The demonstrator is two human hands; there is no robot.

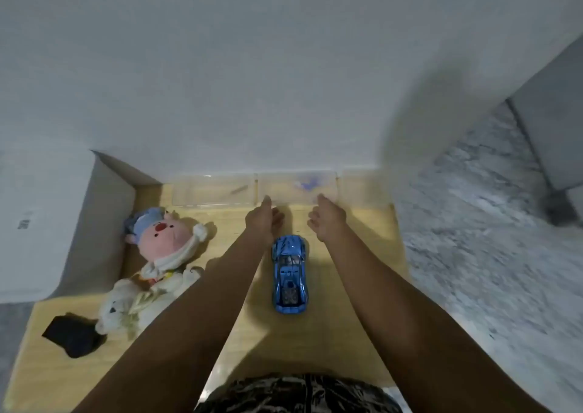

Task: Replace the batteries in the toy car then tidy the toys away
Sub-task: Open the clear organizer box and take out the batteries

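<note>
Hands reach past the blue toy car [290,273], which sits on the wooden table [356,286]: left hand [263,220] and right hand [326,220], loosely curled and empty, near the clear plastic box [220,191] at twelve o'clock. Dragging the box back could knock the car.

A small dark printed mark is showing on the white box [44,223] at left, too blurred to read.
</note>
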